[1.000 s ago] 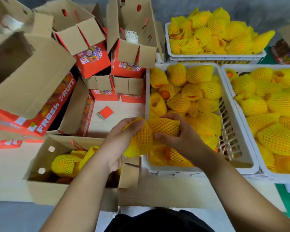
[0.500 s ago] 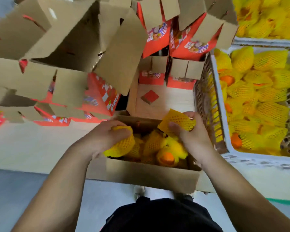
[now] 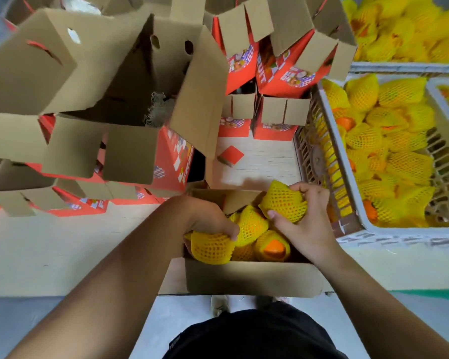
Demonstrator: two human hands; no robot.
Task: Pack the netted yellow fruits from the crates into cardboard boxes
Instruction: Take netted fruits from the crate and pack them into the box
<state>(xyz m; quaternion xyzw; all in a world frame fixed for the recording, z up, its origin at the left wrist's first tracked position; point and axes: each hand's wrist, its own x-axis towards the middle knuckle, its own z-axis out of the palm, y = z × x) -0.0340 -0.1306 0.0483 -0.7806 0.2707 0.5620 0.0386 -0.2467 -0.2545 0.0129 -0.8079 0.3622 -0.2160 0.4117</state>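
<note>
An open cardboard box (image 3: 252, 277) stands at the table's near edge with several netted yellow fruits inside. My left hand (image 3: 208, 220) grips one netted fruit (image 3: 210, 248) down at the box's near left corner. My right hand (image 3: 306, 224) holds a second netted fruit (image 3: 283, 203) just above the box's far right corner. Between them lie a netted fruit (image 3: 252, 225) and one whose orange skin shows (image 3: 272, 246). A white plastic crate (image 3: 399, 233) full of netted fruits stands right of the box.
Empty red-and-brown cardboard boxes (image 3: 130, 81) with raised flaps are stacked at the left and back. More boxes (image 3: 280, 60) stand behind. A second crate (image 3: 441, 86) and a far crate of fruits (image 3: 405, 27) lie at the right. A small red card piece (image 3: 231, 154) lies on the table.
Both hands carried a netted fruit each from the crate leftward to the cardboard box. The left one has sunk into the box; the right one hovers at its far corner.
</note>
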